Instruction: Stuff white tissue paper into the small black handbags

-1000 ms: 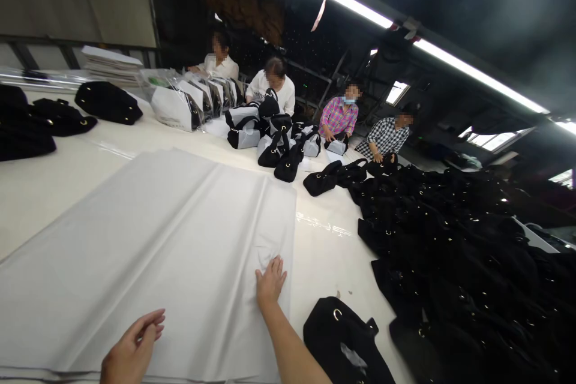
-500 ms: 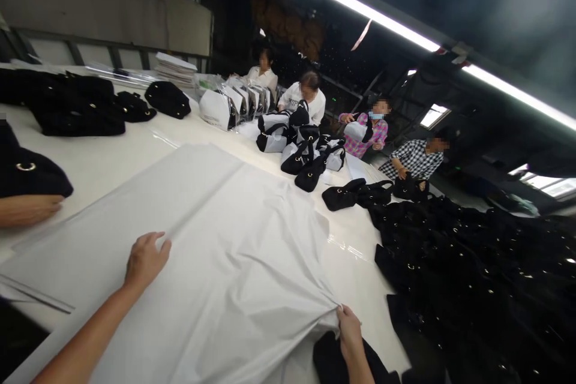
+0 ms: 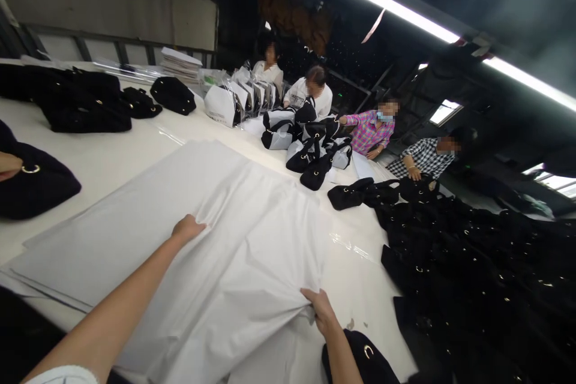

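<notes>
A large, thin light grey sheet spreads over a stack of like sheets on the white table; whether it is paper or cloth I cannot tell. My left hand is closed on a fold in the sheet's middle, and creases run up from its fingers. At the sheet's right edge, my right hand pinches the bunched material between thumb and fingers, a little off the table. Just below that hand sits a black bag with a gold ring, cut by the frame's bottom.
A big heap of black bags covers the right side. Grey-and-black bags and plastic-wrapped bags stand at the back, near several co-workers. At left, another person's hand is by a black bag.
My left hand has moved right and away from me and closed on the sheet. My right hand has drawn the sheet's edge left, uncovering more of the black bag below it.
</notes>
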`<state>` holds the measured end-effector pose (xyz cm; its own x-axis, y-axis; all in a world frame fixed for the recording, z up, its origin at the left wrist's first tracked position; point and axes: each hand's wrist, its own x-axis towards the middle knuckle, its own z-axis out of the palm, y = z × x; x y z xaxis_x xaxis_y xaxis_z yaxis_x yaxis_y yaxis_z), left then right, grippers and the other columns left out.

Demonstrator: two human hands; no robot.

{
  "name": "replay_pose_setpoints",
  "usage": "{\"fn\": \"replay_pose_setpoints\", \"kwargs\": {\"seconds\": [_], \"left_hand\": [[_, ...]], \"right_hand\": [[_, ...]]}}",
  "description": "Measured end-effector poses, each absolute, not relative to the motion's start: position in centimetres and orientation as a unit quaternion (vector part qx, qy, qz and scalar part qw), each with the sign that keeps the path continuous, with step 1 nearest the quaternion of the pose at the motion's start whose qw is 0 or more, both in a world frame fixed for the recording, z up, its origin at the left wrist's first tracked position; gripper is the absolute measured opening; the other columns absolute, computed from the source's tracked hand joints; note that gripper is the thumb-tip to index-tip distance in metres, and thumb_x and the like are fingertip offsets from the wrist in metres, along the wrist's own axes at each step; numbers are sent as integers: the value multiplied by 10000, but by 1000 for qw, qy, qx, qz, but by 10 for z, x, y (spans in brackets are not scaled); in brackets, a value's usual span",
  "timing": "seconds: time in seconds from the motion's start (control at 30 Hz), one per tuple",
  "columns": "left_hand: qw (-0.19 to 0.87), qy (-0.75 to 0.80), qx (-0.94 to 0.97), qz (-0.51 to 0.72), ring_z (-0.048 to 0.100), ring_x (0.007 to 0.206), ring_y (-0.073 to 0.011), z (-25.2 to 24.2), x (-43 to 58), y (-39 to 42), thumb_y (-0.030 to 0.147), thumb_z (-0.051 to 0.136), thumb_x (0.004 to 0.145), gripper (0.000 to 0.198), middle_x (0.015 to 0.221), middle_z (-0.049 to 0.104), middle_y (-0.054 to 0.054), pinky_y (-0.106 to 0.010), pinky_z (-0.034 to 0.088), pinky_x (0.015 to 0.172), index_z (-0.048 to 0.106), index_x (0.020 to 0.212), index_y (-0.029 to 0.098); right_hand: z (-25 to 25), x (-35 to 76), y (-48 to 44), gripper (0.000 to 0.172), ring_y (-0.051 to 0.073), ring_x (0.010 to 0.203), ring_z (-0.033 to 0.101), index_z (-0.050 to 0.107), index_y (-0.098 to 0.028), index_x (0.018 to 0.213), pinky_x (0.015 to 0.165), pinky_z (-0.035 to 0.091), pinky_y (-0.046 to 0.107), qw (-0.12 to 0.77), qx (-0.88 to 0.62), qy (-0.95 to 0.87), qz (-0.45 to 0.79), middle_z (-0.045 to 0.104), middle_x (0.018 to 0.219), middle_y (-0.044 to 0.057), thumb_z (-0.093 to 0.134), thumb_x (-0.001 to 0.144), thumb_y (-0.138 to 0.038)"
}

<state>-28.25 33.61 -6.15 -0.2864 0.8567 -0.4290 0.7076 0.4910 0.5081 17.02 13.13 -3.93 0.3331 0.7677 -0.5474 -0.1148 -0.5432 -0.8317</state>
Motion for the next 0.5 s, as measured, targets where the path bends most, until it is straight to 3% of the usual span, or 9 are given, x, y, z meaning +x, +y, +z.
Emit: {"fn": "replay_pose_setpoints", "kwargs": {"seconds": [0.13, 0.2, 0.3, 0.4, 0.5], "left_hand": [[384, 703, 578, 157, 594, 1055, -312, -62, -235, 320, 348, 549, 669, 276, 972, 685, -108, -351, 452, 900, 656, 827, 150], [401, 655, 613, 184, 554, 1112, -306, -61, -201, 307, 335, 540, 664, 219, 982, 677, -92, -346, 419, 959, 643, 760, 166], [441, 584, 648, 211, 568, 1067, -270, -51, -146, 281, 354, 493, 716, 254, 981, 671, -76, -339, 433, 948, 637, 807, 166], [506, 473, 683, 231, 600, 944, -233, -35, -97, 252, 397, 434, 794, 319, 931, 666, -59, -332, 476, 870, 624, 899, 164], [519, 379, 726, 243, 579, 960, -237, -19, -64, 224, 438, 429, 835, 346, 978, 638, -79, -358, 456, 899, 603, 962, 167]], "right_hand": [[-50, 114, 153, 419, 244, 937, 664, 644, -79, 959, 853, 509, 327, 395, -698, -272, 531, 719, 958, 120, 694, 557, -183], [-52, 91, 162, 432, 228, 880, 665, 637, -83, 963, 833, 506, 325, 393, -697, -278, 532, 720, 934, 105, 666, 536, -135], [-46, 66, 167, 483, 222, 844, 658, 632, -100, 971, 807, 510, 334, 401, -651, -291, 576, 718, 862, 66, 663, 489, -91], [-31, 56, 159, 506, 232, 882, 654, 616, -152, 995, 801, 520, 359, 442, -527, -296, 663, 710, 857, 33, 718, 500, -132], [-16, 62, 140, 436, 255, 936, 650, 610, -184, 971, 814, 527, 392, 483, -410, -237, 737, 707, 886, 52, 746, 576, -309]]}}
